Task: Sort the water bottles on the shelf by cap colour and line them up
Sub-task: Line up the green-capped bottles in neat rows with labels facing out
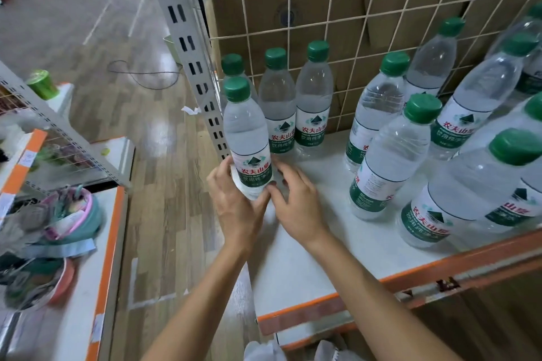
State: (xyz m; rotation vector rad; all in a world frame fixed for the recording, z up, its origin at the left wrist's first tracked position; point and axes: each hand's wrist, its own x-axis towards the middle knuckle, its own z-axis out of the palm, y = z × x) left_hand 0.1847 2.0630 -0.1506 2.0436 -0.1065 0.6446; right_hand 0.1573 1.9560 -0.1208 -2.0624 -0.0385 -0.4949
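Observation:
A clear water bottle (247,138) with a green cap stands at the front left corner of the white shelf (308,258). My left hand (234,202) grips its base from the left, thumb up along the label. My right hand (296,202) touches the base from the right with loosely bent fingers. Three more green-capped bottles (281,105) stand in a row behind it against the wire grid. Several others (390,155) stand in a loose cluster on the right half of the shelf.
A white wire grid (352,38) with cardboard behind it backs the shelf. A slotted metal upright (190,53) rises at the shelf's left end. The shelf's front has an orange edge (410,278). Another shelf at the left holds a green can (42,83) and bowls.

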